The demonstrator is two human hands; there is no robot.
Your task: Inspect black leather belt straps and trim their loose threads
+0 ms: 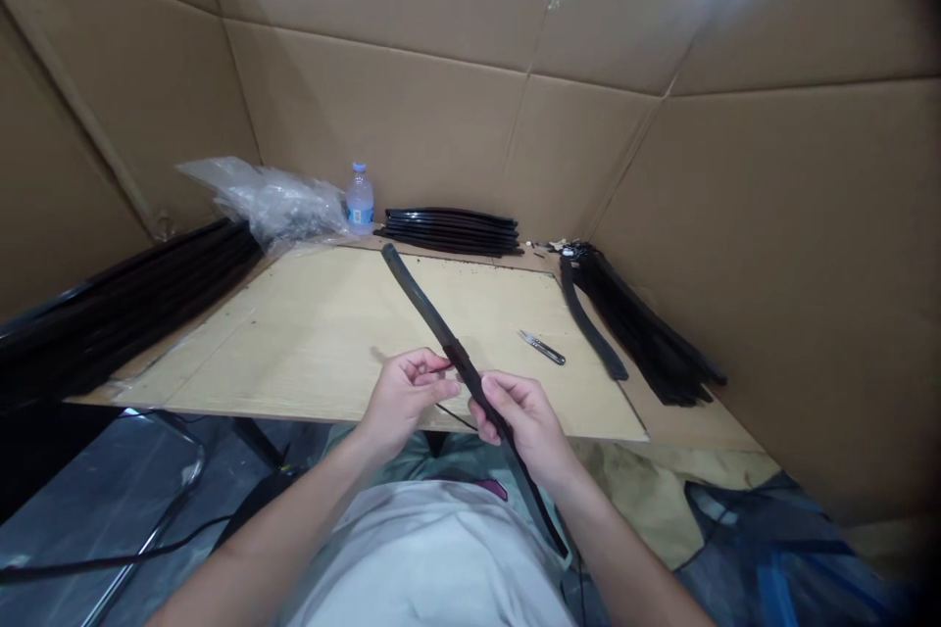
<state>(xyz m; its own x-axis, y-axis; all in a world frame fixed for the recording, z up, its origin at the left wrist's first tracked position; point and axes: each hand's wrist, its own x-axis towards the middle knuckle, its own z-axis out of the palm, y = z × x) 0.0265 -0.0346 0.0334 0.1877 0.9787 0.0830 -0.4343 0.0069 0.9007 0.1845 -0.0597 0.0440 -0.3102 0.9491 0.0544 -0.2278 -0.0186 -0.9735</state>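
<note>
A long, slightly curved black strip [427, 306], rubber or plastic by its look, slants across in front of me over the near table edge. My right hand [519, 411] grips it below its middle, thumb on top. Beside the strip, my left hand [404, 397] is closed in a pinch on a thin dark strand that reaches toward the black strip. A thin dark cord-like piece [456, 416] hangs between my hands. To the right, small thread snips [542, 348] lie on the pale board [309, 323].
Black strips are stacked at the back [452, 230], with a bigger pile [132, 299] on the left. More strips [639, 323] lie right, near a single curved strip [588, 318]. A clear plastic bag [283, 206] and water bottle [360, 201] stand back left. Cardboard walls [382, 98] enclose the table.
</note>
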